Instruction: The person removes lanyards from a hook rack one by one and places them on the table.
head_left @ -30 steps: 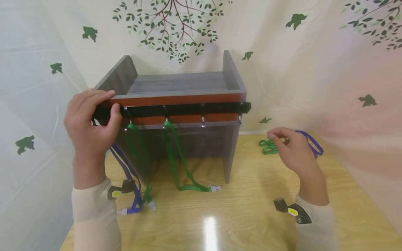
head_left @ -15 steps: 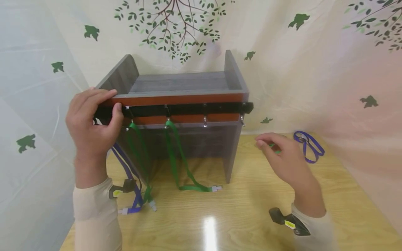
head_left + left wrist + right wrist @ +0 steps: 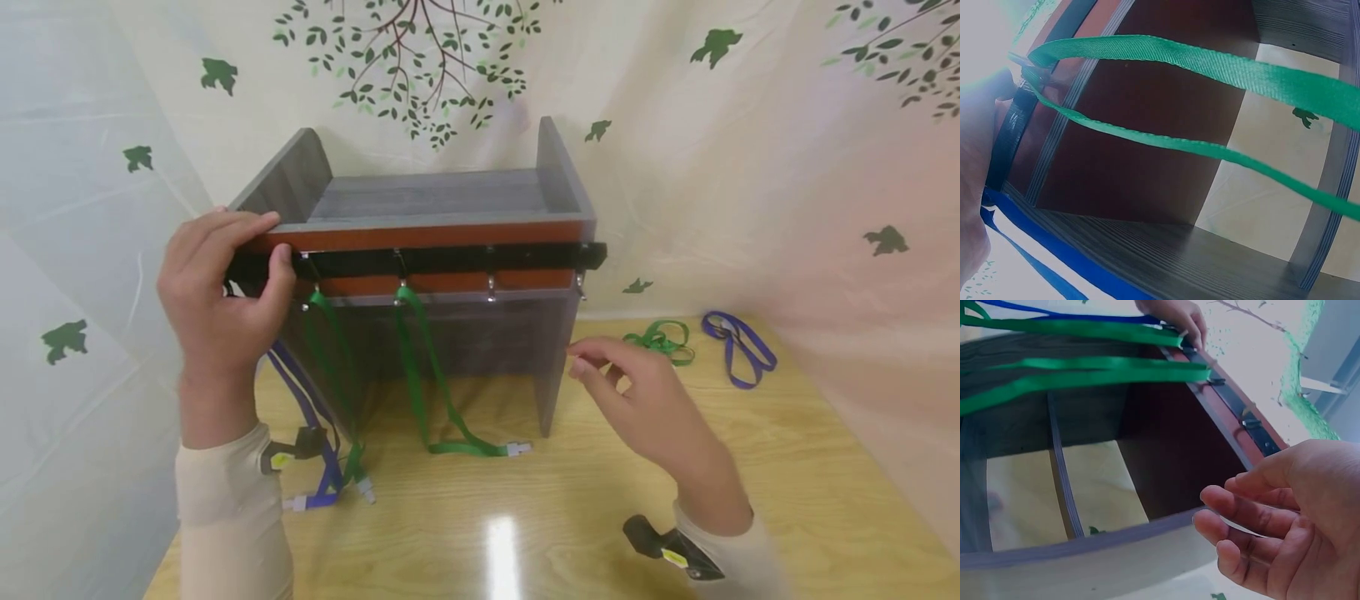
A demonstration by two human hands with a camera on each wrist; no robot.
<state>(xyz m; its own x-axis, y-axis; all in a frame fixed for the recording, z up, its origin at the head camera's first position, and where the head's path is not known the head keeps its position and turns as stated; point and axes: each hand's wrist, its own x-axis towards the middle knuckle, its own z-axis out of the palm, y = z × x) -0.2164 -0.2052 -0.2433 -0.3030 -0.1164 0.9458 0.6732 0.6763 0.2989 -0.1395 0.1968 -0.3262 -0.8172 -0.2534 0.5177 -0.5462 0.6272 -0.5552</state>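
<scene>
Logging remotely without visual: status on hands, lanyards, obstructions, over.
Left hand grips shelf's left front corner. Right hand empty, fingers loosely curled. Two green lanyards, one blue lanyard hung; one each on table. Nothing visibly blocking two bare hooks.

No words, brands or numbers can be read. In the head view, a small yellow label [image 3: 282, 461] sits on the black left wrist camera [image 3: 309, 443] strapped over the person's sleeve [image 3: 232, 508]. A second yellow tag [image 3: 674, 558], slanted, sits on the matching right wrist camera [image 3: 642, 536]. Any print on either is too small and blurred.
</scene>
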